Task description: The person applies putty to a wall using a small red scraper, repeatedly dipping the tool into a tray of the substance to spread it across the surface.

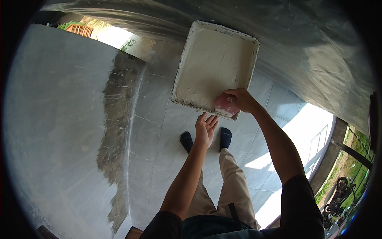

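Note:
A rectangular tray (177, 75) with a crusted rim holds a smooth layer of pale, creamy paste (217, 59). My right hand (241, 100) grips a reddish-pink scoop or cup (225, 104) at the tray's near right corner, and the scoop's lower edge is smeared with paste. Just below the tray's near edge is my left hand (207, 129), palm up, its fingers apart and reaching to the rim. Nothing shows in that palm. Whether its fingertips touch the tray is unclear.
At the left is a large grey surface (67, 119) with a dark, ragged-edged strip (117, 91). My feet in dark socks (225, 137) stand on grey floor tiles (151, 131). Plastic sheeting (302, 47) hangs at the upper right. Motorbikes (338, 195) and grass lie outside at the lower right.

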The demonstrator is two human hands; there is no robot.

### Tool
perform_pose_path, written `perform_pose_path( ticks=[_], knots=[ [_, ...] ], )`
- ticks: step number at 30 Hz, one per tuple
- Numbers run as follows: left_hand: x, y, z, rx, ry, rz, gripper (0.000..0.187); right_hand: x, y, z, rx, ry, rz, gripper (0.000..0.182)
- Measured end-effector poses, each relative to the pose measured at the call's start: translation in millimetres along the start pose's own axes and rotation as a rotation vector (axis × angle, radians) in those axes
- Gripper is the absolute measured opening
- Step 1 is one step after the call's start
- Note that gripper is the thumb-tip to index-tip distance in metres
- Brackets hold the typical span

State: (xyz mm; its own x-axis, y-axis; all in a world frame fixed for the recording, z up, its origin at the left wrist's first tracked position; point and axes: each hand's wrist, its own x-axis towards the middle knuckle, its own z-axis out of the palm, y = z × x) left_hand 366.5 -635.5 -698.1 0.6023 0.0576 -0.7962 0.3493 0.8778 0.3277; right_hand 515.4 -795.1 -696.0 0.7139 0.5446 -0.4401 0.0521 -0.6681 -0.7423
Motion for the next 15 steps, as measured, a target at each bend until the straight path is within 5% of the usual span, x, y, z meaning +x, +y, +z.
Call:
perform_pose_path(
  ticks=[15],
  knots=[
    [-0.3,1.7,-3.3,0.065,0.026,-0.003,0.077,5.8,3.5,-6.3,-0.012,-0.048,0.045,0.038]
  ],
)
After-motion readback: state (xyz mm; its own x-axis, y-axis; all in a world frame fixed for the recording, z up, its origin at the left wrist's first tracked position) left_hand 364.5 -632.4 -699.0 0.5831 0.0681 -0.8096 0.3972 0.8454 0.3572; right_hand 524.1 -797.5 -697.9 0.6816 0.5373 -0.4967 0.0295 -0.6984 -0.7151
